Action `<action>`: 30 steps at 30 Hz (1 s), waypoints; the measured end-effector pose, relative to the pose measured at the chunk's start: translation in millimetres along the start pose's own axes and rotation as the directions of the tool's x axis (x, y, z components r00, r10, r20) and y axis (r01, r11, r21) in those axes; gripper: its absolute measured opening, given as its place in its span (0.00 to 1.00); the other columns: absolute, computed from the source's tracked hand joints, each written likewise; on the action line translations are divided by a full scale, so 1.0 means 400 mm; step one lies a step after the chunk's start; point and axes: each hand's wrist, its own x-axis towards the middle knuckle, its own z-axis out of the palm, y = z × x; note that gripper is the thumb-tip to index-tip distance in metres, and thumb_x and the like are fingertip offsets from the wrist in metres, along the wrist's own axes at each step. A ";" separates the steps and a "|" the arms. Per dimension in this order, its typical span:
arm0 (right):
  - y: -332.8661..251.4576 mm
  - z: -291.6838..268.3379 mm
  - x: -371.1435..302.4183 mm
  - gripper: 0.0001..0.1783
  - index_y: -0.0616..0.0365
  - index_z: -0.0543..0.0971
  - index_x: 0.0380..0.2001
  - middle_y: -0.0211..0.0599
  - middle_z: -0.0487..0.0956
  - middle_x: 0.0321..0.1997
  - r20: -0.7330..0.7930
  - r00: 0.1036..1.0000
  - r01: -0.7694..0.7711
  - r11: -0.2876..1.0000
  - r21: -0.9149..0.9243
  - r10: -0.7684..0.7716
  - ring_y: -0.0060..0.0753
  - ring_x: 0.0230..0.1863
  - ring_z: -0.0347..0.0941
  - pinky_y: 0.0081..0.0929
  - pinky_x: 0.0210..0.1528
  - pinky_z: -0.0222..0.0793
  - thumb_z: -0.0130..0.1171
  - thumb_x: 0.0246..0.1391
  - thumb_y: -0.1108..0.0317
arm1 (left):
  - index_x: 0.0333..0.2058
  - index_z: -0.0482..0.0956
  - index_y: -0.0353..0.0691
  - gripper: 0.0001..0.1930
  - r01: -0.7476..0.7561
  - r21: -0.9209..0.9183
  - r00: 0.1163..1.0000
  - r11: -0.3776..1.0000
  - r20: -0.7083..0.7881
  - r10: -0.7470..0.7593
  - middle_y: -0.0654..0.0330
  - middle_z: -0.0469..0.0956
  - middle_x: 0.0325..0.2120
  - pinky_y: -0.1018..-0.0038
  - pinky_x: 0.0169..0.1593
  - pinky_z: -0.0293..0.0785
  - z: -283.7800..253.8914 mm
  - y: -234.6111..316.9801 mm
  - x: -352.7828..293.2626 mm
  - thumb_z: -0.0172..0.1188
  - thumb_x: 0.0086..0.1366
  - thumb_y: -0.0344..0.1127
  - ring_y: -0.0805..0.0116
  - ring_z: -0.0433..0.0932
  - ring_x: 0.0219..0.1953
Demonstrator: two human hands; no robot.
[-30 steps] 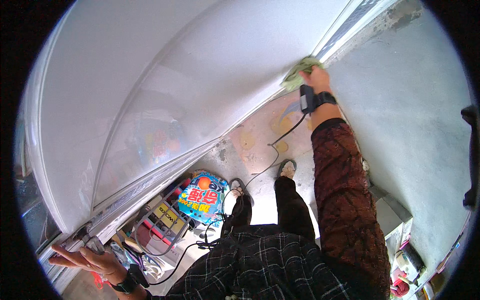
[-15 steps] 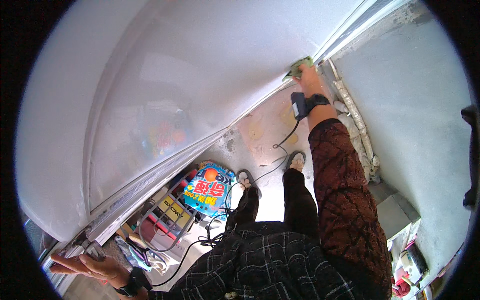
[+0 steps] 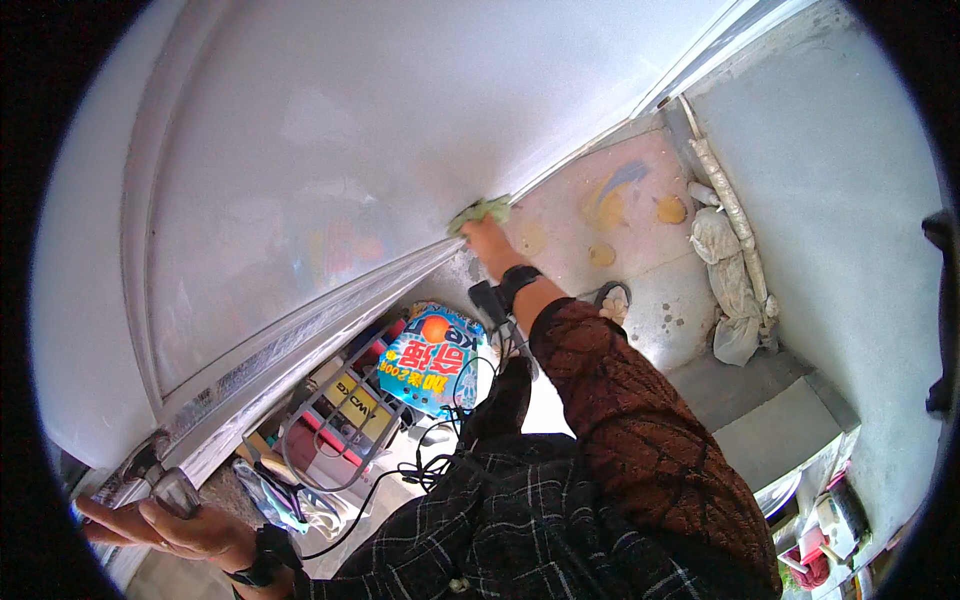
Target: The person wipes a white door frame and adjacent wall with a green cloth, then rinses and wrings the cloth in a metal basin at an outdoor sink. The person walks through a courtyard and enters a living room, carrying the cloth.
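My right hand point(image 3: 486, 238) presses a light green cloth point(image 3: 480, 213) against the lower edge of a large, glossy white door panel point(image 3: 330, 160). Its fingers are closed on the cloth, and that arm reaches forward across my body in a dark red patterned sleeve. At the lower left, my left hand point(image 3: 185, 532) lies with fingers stretched out beside a shiny handle point(image 3: 176, 492) at the panel's near end. The thumb appears to rest against this handle; whether they touch firmly I cannot tell. Both wrists carry black straps with cables.
Below the panel stand a blue printed bag point(image 3: 437, 365) and a grey wire basket point(image 3: 335, 430) of boxes. Black cables point(image 3: 425, 470) hang by my legs. Along the right wall run a wrapped pipe point(image 3: 735, 210) and a cloth-covered bundle point(image 3: 732, 290). A grey ledge point(image 3: 765, 425) juts out nearer me.
My right hand has slid the cloth left and nearer along the panel's lower edge. The panel and view have shifted slightly. My left hand has stayed beside the handle.
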 end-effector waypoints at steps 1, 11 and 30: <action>0.013 0.048 -0.026 0.24 0.61 0.71 0.53 0.42 0.77 0.45 0.055 0.998 -0.020 0.991 0.129 0.013 0.36 0.43 0.75 0.35 0.39 0.75 0.58 0.55 0.63 | 0.71 0.59 0.41 0.30 -0.075 -0.007 0.997 0.997 0.006 0.075 0.43 0.49 0.74 0.42 0.70 0.54 0.000 0.001 0.004 0.39 0.76 0.49 0.37 0.56 0.70; 0.017 0.129 -0.077 0.18 0.60 0.76 0.50 0.42 0.75 0.52 0.084 0.996 0.051 0.980 -0.192 -0.035 0.38 0.51 0.76 0.39 0.48 0.79 0.62 0.58 0.65 | 0.63 0.68 0.48 0.25 -0.127 -0.012 0.990 0.992 -0.066 0.126 0.45 0.64 0.68 0.45 0.67 0.58 0.008 -0.066 -0.017 0.40 0.76 0.54 0.45 0.64 0.66; -0.153 -0.564 0.099 0.13 0.63 0.81 0.43 0.57 0.82 0.45 -0.322 0.882 0.045 0.743 -0.668 -0.344 0.58 0.49 0.78 0.46 0.51 0.75 0.64 0.54 0.71 | 0.64 0.54 0.56 0.23 -0.468 0.257 0.878 0.845 0.026 0.478 0.43 0.65 0.67 0.41 0.56 0.64 -0.010 -0.065 0.027 0.51 0.76 0.44 0.36 0.73 0.61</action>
